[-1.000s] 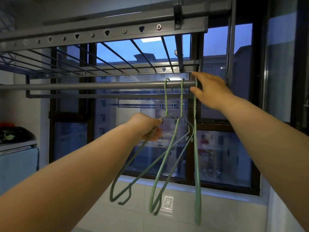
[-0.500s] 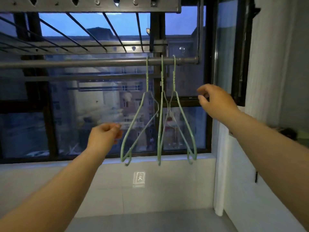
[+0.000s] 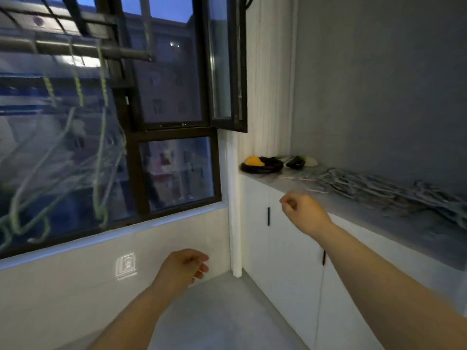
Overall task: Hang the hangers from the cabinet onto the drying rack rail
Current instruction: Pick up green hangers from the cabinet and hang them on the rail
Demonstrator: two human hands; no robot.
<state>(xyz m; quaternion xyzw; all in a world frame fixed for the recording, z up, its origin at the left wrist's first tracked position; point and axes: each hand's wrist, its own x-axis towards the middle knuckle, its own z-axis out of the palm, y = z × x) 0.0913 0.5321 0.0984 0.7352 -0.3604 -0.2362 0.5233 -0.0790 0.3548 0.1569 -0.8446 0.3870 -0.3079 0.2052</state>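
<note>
Three green wire hangers (image 3: 101, 137) hang from the grey drying rack rail (image 3: 83, 48) at the upper left, blurred by motion. A pile of pale wire hangers (image 3: 394, 195) lies on the top of the white cabinet (image 3: 290, 246) at the right. My right hand (image 3: 303, 213) is held in front of the cabinet's edge, short of the pile, fingers loosely curled and holding nothing. My left hand (image 3: 184, 267) hangs lower, in front of the wall under the window, also loosely curled and holding nothing.
An open black window sash (image 3: 227, 72) juts into the room beside the cabinet. A black dish with something orange (image 3: 261, 164) and small dark items (image 3: 295, 161) sit at the cabinet top's far end. Grey floor (image 3: 214, 311) lies below.
The view has swung right from the rail to the cabinet. Both hands let go of the hangers and dropped; the right hand now reaches toward the cabinet top.
</note>
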